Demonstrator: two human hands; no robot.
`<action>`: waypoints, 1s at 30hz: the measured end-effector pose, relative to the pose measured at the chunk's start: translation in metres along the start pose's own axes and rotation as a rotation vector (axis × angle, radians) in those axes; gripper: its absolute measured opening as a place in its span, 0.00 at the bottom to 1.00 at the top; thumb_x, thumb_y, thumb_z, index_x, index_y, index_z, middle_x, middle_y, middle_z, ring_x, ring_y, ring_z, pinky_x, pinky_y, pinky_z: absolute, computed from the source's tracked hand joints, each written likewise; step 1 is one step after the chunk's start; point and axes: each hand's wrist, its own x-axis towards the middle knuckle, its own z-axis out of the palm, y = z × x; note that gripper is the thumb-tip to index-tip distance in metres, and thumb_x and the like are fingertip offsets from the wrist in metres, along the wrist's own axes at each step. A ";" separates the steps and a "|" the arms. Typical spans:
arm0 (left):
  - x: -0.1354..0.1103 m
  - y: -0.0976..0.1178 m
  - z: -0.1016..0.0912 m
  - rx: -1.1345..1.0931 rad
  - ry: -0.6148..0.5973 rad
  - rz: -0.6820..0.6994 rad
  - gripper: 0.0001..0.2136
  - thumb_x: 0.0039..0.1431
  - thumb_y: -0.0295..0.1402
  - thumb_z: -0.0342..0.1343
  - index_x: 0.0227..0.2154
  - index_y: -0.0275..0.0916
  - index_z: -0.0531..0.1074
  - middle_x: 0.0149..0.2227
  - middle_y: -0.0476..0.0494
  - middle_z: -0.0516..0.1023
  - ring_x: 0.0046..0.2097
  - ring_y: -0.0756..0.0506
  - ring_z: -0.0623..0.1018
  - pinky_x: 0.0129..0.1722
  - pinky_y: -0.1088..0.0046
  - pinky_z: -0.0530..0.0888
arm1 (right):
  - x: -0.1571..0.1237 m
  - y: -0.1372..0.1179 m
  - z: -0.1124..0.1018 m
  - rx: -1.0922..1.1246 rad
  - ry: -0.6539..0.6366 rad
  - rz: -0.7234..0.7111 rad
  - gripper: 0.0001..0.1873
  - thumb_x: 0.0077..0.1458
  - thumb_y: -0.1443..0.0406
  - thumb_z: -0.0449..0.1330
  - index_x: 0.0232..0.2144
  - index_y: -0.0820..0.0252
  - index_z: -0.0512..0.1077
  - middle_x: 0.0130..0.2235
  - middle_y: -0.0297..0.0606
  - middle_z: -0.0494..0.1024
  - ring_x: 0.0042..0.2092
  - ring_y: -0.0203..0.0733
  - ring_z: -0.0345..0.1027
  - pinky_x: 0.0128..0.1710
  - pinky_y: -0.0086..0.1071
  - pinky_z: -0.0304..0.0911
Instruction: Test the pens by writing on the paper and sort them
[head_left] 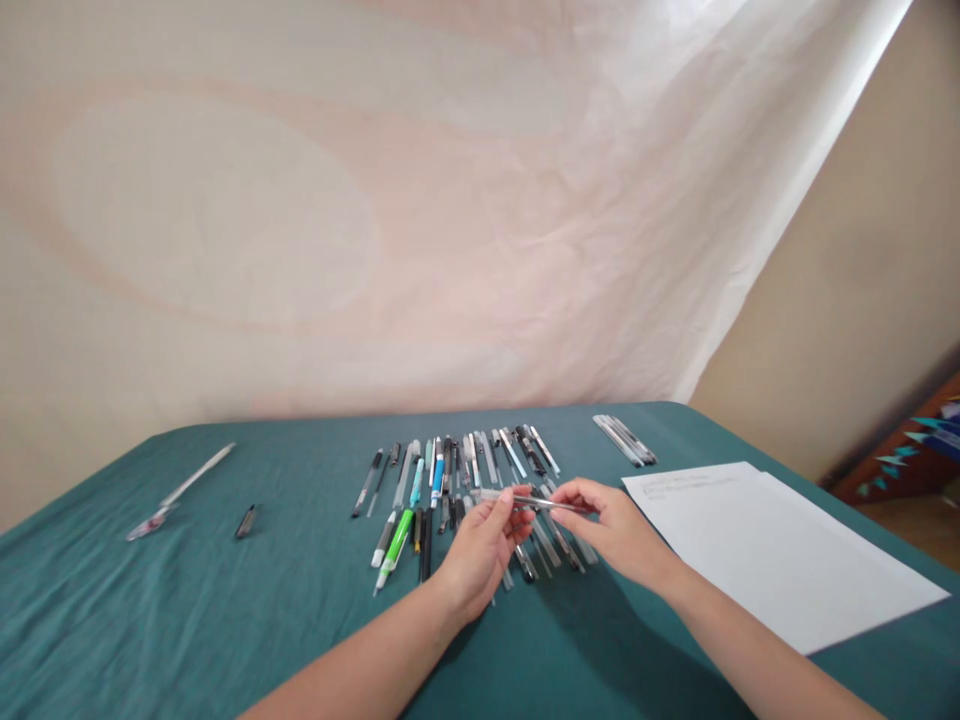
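Between my two hands a slim pen (546,503) with a clear barrel is held nearly level above the table. My left hand (484,550) grips its left part between thumb and fingers. The fingertips of my right hand (611,520) pinch its right end. Below and behind them lie two rough rows of pens, among them a green pen (395,548), a blue and white pen (437,478) and a black pen (426,545). My hands cover part of the front row.
White paper sheets (772,550) with faint writing lie to the right on the green cloth (300,630). Behind them is a small group of pens (624,440). At left are a long white pen-like stick (196,474) and a short dark cap-like piece (246,521).
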 end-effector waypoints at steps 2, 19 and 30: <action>0.000 0.000 0.000 -0.011 -0.016 -0.012 0.13 0.55 0.37 0.52 0.39 0.33 0.72 0.34 0.41 0.74 0.36 0.51 0.71 0.40 0.74 0.67 | -0.001 0.000 0.001 0.018 0.005 -0.001 0.08 0.51 0.62 0.56 0.33 0.60 0.70 0.32 0.34 0.75 0.34 0.37 0.67 0.35 0.29 0.61; 0.000 0.001 0.002 -0.044 -0.026 -0.031 0.12 0.55 0.35 0.52 0.38 0.32 0.72 0.33 0.39 0.75 0.35 0.51 0.73 0.41 0.74 0.68 | 0.000 0.005 0.014 0.098 0.067 0.086 0.17 0.53 0.54 0.51 0.35 0.59 0.71 0.28 0.35 0.76 0.23 0.35 0.63 0.23 0.27 0.58; 0.007 0.003 -0.002 -0.106 0.097 0.020 0.08 0.55 0.31 0.53 0.32 0.30 0.72 0.30 0.42 0.74 0.33 0.53 0.73 0.40 0.78 0.70 | -0.003 0.010 0.022 0.158 0.001 0.008 0.15 0.53 0.58 0.54 0.41 0.57 0.61 0.35 0.36 0.74 0.32 0.37 0.69 0.32 0.29 0.62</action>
